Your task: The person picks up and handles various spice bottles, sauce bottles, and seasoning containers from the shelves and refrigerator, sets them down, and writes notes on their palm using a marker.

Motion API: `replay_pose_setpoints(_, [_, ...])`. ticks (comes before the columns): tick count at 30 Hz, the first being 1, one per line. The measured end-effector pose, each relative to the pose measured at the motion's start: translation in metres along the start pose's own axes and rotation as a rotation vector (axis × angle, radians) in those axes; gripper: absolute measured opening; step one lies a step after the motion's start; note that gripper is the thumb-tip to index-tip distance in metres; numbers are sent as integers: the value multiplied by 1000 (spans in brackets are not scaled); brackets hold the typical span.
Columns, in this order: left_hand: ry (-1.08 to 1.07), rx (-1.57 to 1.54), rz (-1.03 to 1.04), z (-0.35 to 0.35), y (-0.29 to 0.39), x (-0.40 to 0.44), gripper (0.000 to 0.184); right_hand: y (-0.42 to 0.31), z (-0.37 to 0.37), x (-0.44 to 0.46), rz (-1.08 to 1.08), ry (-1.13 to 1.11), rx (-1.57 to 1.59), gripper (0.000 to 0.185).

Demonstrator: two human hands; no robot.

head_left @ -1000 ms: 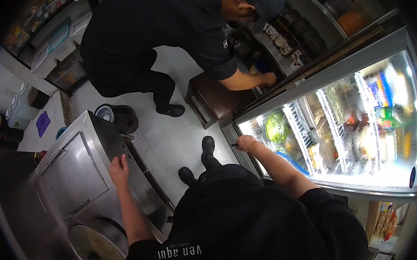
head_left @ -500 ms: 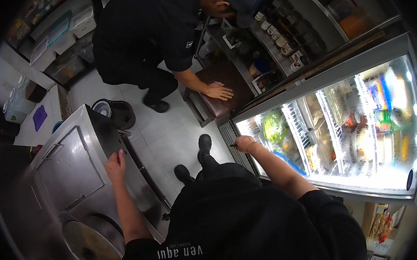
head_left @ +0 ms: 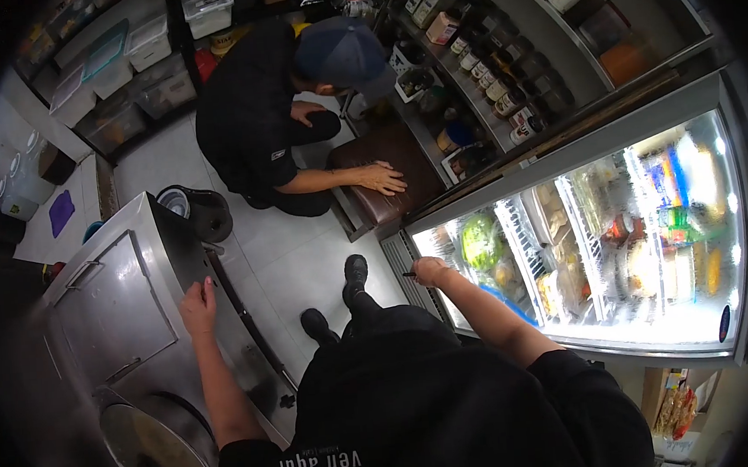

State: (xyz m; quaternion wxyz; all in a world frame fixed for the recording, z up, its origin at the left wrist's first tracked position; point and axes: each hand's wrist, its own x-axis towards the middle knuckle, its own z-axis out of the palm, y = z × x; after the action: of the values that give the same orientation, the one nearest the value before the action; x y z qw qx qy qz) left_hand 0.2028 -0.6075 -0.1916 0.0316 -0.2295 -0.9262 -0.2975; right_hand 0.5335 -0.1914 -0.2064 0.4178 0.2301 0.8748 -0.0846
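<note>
My left hand (head_left: 198, 311) hangs over the edge of the steel counter (head_left: 123, 299), its fingers loosely curled, the thumb up and nothing visible in it. In my right hand (head_left: 430, 271) is a thin dark pen-like object (head_left: 409, 274), its tip pointing left. That hand is in front of the lit glass-door fridge (head_left: 600, 244), near its lower grille (head_left: 400, 253). The fridge door is shut; packages and something green show through the frosted glass.
Another person (head_left: 253, 120) in a cap crouches ahead, one hand on a brown padded stool (head_left: 400, 167). Shelves with jars (head_left: 494, 86) stand beyond the stool. A dark bin (head_left: 210, 212) is by the counter, and a large round lid (head_left: 150, 449) lies at lower left.
The other person has crouched lower and shifted back; that person's hand moved from the shelf onto the stool. My hands keep much the same pose, slightly lower and further left in view.
</note>
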Motion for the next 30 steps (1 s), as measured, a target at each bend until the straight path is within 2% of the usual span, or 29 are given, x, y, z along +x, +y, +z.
replay_pose_setpoints(8, [19,-9,7,4,-7,0,46,-8,-4,1,47,2,10,25])
replay_pose_setpoints(16, [-30,1,-42,4,-7,2,47,-10,-3,10,21,21,-26,31])
replay_pose_setpoints(21, [18,-2,20,4,-8,2,46,-5,6,26,29,10,-25,31])
replay_pose_setpoints(30, [19,-24,-25,5,-7,3,45,-20,-12,18,-38,-45,-9,29])
